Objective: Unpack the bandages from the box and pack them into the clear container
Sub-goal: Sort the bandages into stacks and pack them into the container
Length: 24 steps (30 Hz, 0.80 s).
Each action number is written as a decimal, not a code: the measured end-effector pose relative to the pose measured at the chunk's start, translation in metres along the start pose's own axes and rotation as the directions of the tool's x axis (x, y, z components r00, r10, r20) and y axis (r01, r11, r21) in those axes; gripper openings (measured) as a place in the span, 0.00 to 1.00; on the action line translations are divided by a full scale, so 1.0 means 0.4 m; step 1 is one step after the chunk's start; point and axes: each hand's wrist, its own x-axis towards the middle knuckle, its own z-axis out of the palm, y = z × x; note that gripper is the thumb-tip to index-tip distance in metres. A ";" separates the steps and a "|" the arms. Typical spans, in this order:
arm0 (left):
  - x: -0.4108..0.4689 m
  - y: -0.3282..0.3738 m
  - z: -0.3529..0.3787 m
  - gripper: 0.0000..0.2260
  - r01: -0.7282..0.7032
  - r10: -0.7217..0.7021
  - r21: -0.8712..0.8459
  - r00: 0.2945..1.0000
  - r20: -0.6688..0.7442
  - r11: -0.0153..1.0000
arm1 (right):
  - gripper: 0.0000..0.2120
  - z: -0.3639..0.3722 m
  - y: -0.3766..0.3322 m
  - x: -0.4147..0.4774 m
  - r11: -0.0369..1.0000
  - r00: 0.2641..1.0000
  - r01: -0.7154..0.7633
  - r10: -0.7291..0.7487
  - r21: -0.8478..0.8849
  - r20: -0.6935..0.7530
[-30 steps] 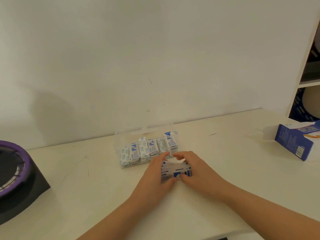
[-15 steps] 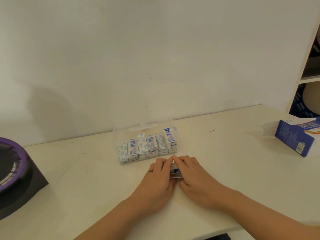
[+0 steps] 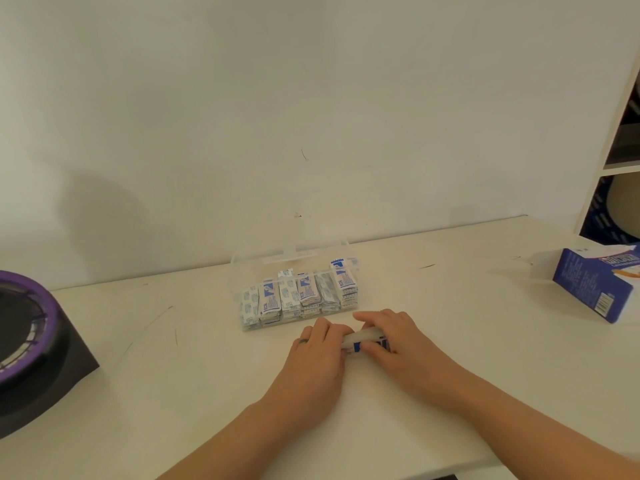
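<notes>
We pinch the crosswise bandage stack with left hand and right hand; clear container lies just beyond.

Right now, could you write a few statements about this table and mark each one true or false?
1. Both hands, left hand and right hand, hold a small stack of wrapped bandages in front of the clear plastic container. True.
2. The clear plastic container is empty. False: rows of packed bandages stand in it.
3. The blue cardboard box lies at the right, apart from the hands. True.
4. The black base with purple ring touches the blue cardboard box. False: it sits at the far left.
</notes>
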 end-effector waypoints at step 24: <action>0.091 0.014 -0.269 0.05 0.140 -0.289 -0.471 0.921 -0.260 0.871 | 0.11 -0.201 -0.242 0.211 0.921 0.978 0.168 -0.111 0.352 -0.177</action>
